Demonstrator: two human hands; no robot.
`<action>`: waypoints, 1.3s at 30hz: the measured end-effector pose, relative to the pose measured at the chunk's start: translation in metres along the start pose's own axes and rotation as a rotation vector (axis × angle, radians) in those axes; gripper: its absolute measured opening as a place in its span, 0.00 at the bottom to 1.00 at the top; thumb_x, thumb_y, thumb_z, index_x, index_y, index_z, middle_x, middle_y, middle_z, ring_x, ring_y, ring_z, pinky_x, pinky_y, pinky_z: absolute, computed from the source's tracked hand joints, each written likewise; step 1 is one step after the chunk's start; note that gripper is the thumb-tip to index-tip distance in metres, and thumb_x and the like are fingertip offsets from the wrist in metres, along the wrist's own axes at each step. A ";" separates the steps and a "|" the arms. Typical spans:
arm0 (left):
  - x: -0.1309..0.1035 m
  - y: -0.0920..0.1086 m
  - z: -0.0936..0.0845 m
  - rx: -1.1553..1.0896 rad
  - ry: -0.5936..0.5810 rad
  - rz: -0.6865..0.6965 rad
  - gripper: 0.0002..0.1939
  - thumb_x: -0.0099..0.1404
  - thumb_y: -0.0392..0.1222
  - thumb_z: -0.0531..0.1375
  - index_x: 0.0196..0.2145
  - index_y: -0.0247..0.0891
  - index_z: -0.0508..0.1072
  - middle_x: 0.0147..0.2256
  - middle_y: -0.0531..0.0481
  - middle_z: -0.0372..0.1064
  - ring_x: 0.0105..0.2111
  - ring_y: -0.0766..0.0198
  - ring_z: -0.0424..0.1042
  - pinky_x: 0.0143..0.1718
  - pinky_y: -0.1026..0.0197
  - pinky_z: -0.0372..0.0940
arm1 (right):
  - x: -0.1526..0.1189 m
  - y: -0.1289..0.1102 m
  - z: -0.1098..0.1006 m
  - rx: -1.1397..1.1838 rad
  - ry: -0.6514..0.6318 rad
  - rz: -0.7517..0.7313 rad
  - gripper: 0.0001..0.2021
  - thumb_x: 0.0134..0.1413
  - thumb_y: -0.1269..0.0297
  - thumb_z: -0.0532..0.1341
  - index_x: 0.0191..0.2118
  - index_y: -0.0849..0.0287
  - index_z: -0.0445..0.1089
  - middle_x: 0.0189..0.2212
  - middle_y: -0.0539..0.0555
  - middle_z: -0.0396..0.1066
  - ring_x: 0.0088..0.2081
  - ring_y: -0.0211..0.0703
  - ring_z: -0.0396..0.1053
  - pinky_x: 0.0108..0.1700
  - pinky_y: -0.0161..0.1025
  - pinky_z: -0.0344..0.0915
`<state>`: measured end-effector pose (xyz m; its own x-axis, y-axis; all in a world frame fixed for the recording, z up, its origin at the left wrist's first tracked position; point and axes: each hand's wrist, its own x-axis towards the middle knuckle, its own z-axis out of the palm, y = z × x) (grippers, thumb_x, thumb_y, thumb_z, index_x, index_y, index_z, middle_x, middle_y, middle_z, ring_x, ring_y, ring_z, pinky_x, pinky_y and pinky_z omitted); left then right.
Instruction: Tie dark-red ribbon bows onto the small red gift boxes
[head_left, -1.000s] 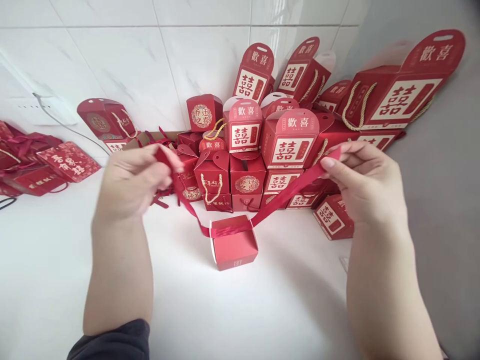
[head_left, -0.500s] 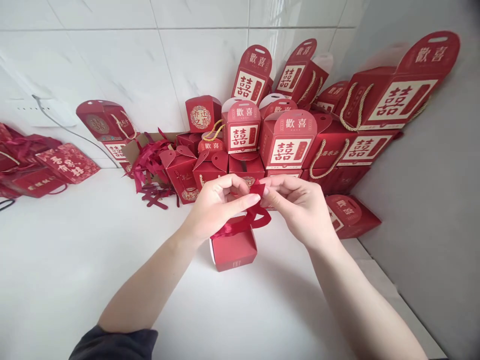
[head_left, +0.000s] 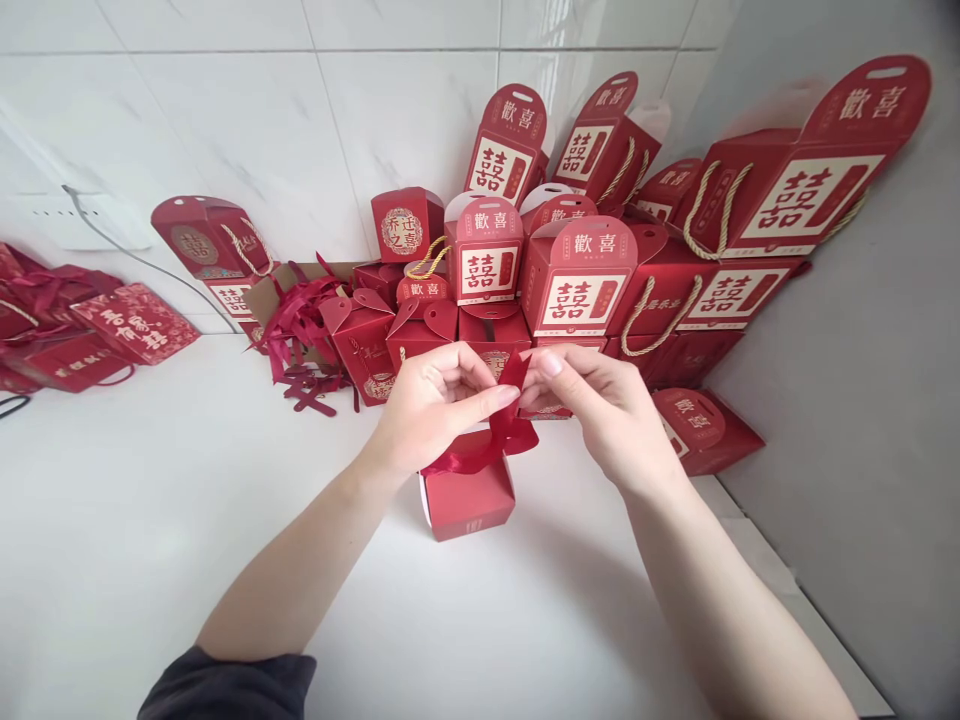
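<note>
A small red box (head_left: 469, 498) sits on the white table, with a red ribbon (head_left: 512, 434) looped at its top. Above the box, my left hand (head_left: 450, 405) pinches the upper part of the ribbon between thumb and fingers. Just to the right, my right hand (head_left: 600, 405) is closed, its fingertips pressed together beside the ribbon's upper end. Whether those fingertips hold the ribbon is too small to tell.
Red gift boxes (head_left: 577, 275) are stacked along the tiled wall behind my hands. Left of them lies a heap of red ribbons (head_left: 304, 315). More red bags (head_left: 67, 355) stand at the far left. A grey wall (head_left: 862, 400) bounds the right side.
The ribbon's upper end now stands more upright from my left fingers. The loop below has narrowed, and my right thumb has shifted up and slightly right.
</note>
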<state>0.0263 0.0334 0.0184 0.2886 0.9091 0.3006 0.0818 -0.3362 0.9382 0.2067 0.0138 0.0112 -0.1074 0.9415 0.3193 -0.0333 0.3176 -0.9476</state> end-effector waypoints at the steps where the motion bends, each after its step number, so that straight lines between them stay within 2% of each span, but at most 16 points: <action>1: 0.000 0.000 0.000 -0.002 0.008 0.013 0.12 0.57 0.42 0.70 0.26 0.36 0.70 0.25 0.54 0.71 0.26 0.69 0.71 0.29 0.67 0.67 | 0.001 0.001 0.000 -0.002 -0.031 0.025 0.17 0.56 0.48 0.65 0.36 0.59 0.76 0.29 0.52 0.74 0.32 0.38 0.73 0.36 0.33 0.72; 5: -0.001 -0.002 0.001 0.024 0.036 0.033 0.13 0.56 0.43 0.70 0.26 0.36 0.70 0.26 0.53 0.72 0.26 0.68 0.72 0.28 0.65 0.68 | 0.002 0.005 0.000 -0.022 -0.054 0.038 0.16 0.52 0.49 0.68 0.33 0.59 0.76 0.28 0.51 0.73 0.30 0.37 0.70 0.34 0.33 0.70; 16: 0.000 -0.001 0.002 0.061 0.045 -0.044 0.15 0.52 0.45 0.72 0.23 0.36 0.71 0.23 0.53 0.72 0.24 0.67 0.73 0.27 0.65 0.68 | 0.001 0.007 0.000 -0.066 -0.020 0.009 0.17 0.51 0.49 0.69 0.30 0.60 0.74 0.26 0.51 0.73 0.29 0.38 0.69 0.33 0.35 0.69; 22: 0.000 -0.003 0.001 0.035 0.008 -0.038 0.15 0.54 0.44 0.71 0.29 0.37 0.68 0.25 0.54 0.73 0.26 0.67 0.73 0.30 0.65 0.69 | 0.001 0.009 0.001 -0.111 0.028 -0.037 0.16 0.53 0.50 0.67 0.29 0.60 0.74 0.26 0.50 0.73 0.27 0.38 0.68 0.32 0.35 0.69; 25: 0.003 0.000 -0.012 0.026 -0.126 -0.019 0.17 0.56 0.42 0.71 0.37 0.40 0.67 0.30 0.53 0.76 0.31 0.64 0.76 0.35 0.63 0.70 | -0.003 0.004 0.002 -0.139 0.064 -0.084 0.15 0.54 0.51 0.67 0.28 0.59 0.73 0.25 0.50 0.72 0.27 0.38 0.68 0.31 0.35 0.68; 27: 0.008 0.000 -0.027 0.051 -0.298 0.000 0.22 0.56 0.41 0.71 0.46 0.42 0.68 0.39 0.48 0.76 0.40 0.60 0.77 0.42 0.59 0.71 | -0.006 -0.002 0.002 -0.128 0.104 -0.133 0.14 0.55 0.53 0.68 0.28 0.58 0.73 0.25 0.50 0.73 0.27 0.38 0.69 0.30 0.35 0.68; 30: 0.016 -0.011 -0.050 0.108 -0.618 0.047 0.37 0.48 0.40 0.74 0.55 0.45 0.68 0.56 0.42 0.69 0.58 0.50 0.67 0.57 0.51 0.65 | -0.012 -0.014 -0.001 -0.116 0.200 -0.231 0.11 0.54 0.57 0.69 0.26 0.56 0.73 0.24 0.49 0.72 0.25 0.37 0.68 0.28 0.34 0.67; 32: 0.018 -0.026 -0.060 0.121 -0.740 0.052 0.45 0.42 0.41 0.76 0.58 0.47 0.67 0.60 0.41 0.65 0.62 0.46 0.63 0.61 0.47 0.60 | -0.016 -0.021 -0.004 -0.115 0.259 -0.290 0.11 0.54 0.60 0.69 0.25 0.56 0.73 0.22 0.48 0.71 0.24 0.36 0.67 0.26 0.34 0.66; 35: 0.014 -0.053 -0.061 0.137 -0.803 0.008 0.52 0.39 0.43 0.78 0.61 0.47 0.65 0.62 0.40 0.62 0.63 0.44 0.60 0.63 0.44 0.57 | -0.020 -0.029 -0.009 -0.101 0.328 -0.352 0.11 0.55 0.62 0.69 0.24 0.56 0.72 0.21 0.47 0.69 0.21 0.34 0.64 0.24 0.34 0.65; 39: 0.004 -0.080 -0.053 0.059 -0.754 -0.037 0.53 0.36 0.46 0.78 0.60 0.44 0.66 0.62 0.37 0.61 0.64 0.40 0.58 0.63 0.41 0.55 | -0.021 -0.032 -0.012 -0.137 0.407 -0.381 0.11 0.54 0.62 0.69 0.24 0.56 0.72 0.20 0.47 0.69 0.20 0.32 0.61 0.21 0.34 0.62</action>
<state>-0.0292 0.0773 -0.0468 0.8573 0.5123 0.0508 0.1488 -0.3409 0.9282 0.2221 -0.0151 0.0348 0.2785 0.7166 0.6394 0.1375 0.6292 -0.7650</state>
